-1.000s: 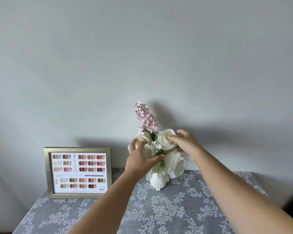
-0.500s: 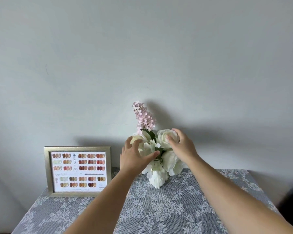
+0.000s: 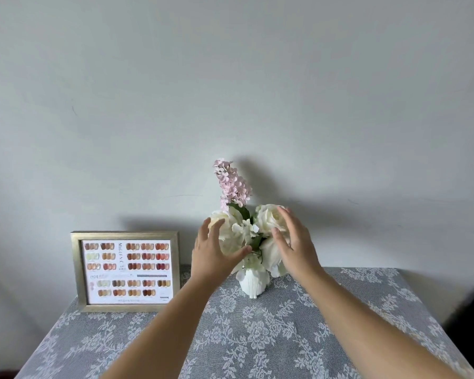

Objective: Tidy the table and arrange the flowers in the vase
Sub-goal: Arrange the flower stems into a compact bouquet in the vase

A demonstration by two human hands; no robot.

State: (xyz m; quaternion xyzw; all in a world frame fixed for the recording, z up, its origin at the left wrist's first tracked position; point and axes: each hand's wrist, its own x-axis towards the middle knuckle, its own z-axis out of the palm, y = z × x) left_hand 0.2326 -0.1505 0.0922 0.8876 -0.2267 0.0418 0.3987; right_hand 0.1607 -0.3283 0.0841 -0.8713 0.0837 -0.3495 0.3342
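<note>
Lace-covered table (image 3: 257, 337): both hands (image 3: 212, 254) (image 3: 296, 247) spread beside vase flowers (image 3: 246, 228).

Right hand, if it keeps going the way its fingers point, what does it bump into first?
Probably the big white rose. The right hand already overlaps its petals with fingers spread; whether they touch is unclear.

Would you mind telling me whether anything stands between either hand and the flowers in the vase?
Nothing visible does. The left hand and right hand flank the flowers in the white vase; the picture frame stands well aside.
</note>
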